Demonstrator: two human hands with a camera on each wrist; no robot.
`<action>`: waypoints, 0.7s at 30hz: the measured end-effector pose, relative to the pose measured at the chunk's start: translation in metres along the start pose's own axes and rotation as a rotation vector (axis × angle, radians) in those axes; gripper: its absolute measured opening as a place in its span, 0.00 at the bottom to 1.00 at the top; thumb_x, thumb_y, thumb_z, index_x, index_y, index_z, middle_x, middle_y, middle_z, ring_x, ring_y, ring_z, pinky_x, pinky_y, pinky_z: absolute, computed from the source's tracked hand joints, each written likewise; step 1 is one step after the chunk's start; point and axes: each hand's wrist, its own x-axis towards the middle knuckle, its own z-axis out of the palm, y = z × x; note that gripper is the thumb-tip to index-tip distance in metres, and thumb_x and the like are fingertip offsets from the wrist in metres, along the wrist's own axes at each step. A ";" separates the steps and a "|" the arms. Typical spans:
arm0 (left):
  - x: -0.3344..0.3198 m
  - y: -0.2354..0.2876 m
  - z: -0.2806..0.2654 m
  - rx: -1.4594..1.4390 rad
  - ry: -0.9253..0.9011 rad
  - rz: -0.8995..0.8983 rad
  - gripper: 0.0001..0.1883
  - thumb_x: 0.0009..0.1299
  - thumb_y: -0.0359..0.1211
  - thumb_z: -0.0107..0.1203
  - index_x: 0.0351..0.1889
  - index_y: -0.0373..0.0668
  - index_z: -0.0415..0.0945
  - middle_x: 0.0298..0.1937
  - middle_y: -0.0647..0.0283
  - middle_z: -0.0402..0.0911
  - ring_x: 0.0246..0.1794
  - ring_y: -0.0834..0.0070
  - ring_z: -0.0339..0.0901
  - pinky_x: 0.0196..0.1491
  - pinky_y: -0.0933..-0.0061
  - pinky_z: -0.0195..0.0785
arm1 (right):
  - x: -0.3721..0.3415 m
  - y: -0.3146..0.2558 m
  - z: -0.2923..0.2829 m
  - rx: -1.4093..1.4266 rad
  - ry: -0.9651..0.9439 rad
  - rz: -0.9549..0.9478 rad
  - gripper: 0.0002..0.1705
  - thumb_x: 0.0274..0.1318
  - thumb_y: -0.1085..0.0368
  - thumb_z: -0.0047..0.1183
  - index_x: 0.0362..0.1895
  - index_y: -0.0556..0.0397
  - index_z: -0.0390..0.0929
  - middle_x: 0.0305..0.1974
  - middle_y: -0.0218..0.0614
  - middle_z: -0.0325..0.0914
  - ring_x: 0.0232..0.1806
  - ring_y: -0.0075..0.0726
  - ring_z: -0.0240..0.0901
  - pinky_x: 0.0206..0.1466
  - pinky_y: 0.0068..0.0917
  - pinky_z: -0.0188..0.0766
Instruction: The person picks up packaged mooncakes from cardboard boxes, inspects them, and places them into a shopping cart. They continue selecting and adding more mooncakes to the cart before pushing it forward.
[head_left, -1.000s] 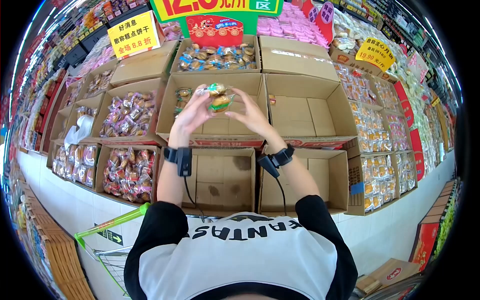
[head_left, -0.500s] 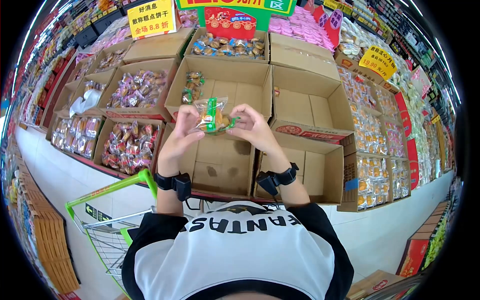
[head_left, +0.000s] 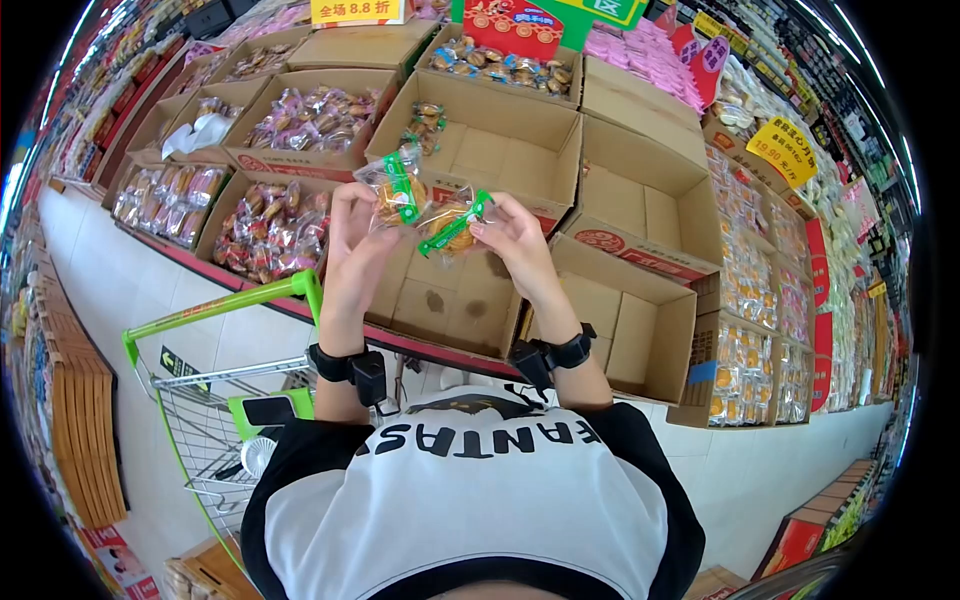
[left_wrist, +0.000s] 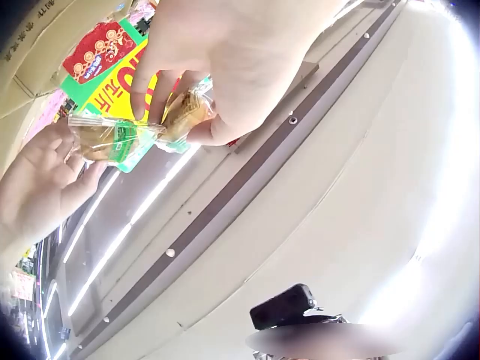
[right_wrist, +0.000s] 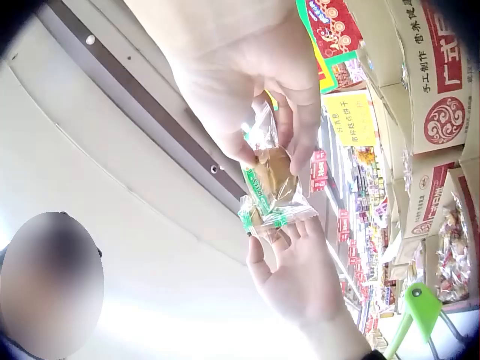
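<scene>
In the head view my left hand (head_left: 352, 240) pinches a mooncake (head_left: 400, 190) in a clear wrapper with a green band. Opposite it, my right hand (head_left: 523, 250) grips a second, similar wrapped mooncake (head_left: 455, 232) by thumb and fingers. The two packets are side by side, held above a cardboard carton (head_left: 450, 315) with dark stains on its bottom. From the right wrist view, the golden-brown cake (right_wrist: 277, 176) shows through its clear film between my fingertips. The left wrist view shows the left packet (left_wrist: 187, 112) partly hidden behind my fingers.
A larger carton (head_left: 510, 165) behind holds several green-banded packets (head_left: 425, 125) at its left. Cartons of wrapped pastries (head_left: 270, 225) stand to the left, and packets (head_left: 745, 375) fill those at right. A green-handled shopping cart (head_left: 220, 305) stands at my left.
The hands came down nearer my body and turned the packets so the green bands show. The two packets, earlier overlapping, are now spread apart. The view shifted, showing more of the cart.
</scene>
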 end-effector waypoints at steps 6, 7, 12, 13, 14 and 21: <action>-0.019 0.013 -0.022 -0.118 0.054 0.122 0.13 0.61 0.26 0.45 0.41 0.45 0.56 0.44 0.61 0.64 0.47 0.71 0.64 0.48 0.67 0.60 | 0.004 0.016 0.026 0.039 -0.083 0.033 0.16 0.49 0.71 0.49 0.44 0.55 0.64 0.41 0.33 0.69 0.43 0.23 0.67 0.43 0.23 0.68; -0.025 0.017 -0.023 -0.107 0.074 0.131 0.13 0.61 0.26 0.45 0.41 0.45 0.56 0.44 0.61 0.64 0.47 0.71 0.64 0.48 0.67 0.60 | 0.004 0.018 0.033 0.047 -0.104 0.044 0.16 0.49 0.71 0.49 0.44 0.55 0.64 0.41 0.33 0.69 0.43 0.23 0.67 0.43 0.23 0.68; -0.050 0.037 -0.029 -0.001 0.225 0.166 0.12 0.60 0.22 0.45 0.39 0.44 0.57 0.38 0.64 0.65 0.42 0.75 0.66 0.44 0.72 0.61 | 0.011 0.032 0.057 0.082 -0.172 0.118 0.16 0.51 0.70 0.48 0.45 0.51 0.63 0.42 0.31 0.68 0.45 0.21 0.65 0.46 0.21 0.62; -0.055 0.040 -0.029 0.024 0.232 0.176 0.13 0.60 0.21 0.45 0.39 0.44 0.57 0.38 0.64 0.65 0.41 0.76 0.66 0.43 0.74 0.61 | 0.012 0.036 0.061 0.086 -0.189 0.125 0.16 0.51 0.70 0.48 0.45 0.51 0.63 0.42 0.31 0.68 0.45 0.21 0.65 0.46 0.21 0.62; -0.059 0.043 -0.028 0.062 0.296 0.173 0.13 0.59 0.20 0.45 0.38 0.44 0.57 0.36 0.67 0.64 0.37 0.80 0.64 0.40 0.79 0.60 | 0.012 0.039 0.063 0.101 -0.194 0.143 0.17 0.51 0.69 0.48 0.46 0.51 0.62 0.42 0.30 0.68 0.45 0.21 0.65 0.44 0.21 0.63; -0.088 0.046 -0.040 0.218 0.381 0.204 0.14 0.57 0.19 0.45 0.35 0.46 0.56 0.31 0.71 0.61 0.30 0.88 0.59 0.31 0.87 0.52 | 0.010 0.044 0.085 0.201 -0.290 0.216 0.20 0.53 0.66 0.46 0.51 0.49 0.56 0.45 0.31 0.67 0.43 0.23 0.66 0.35 0.24 0.72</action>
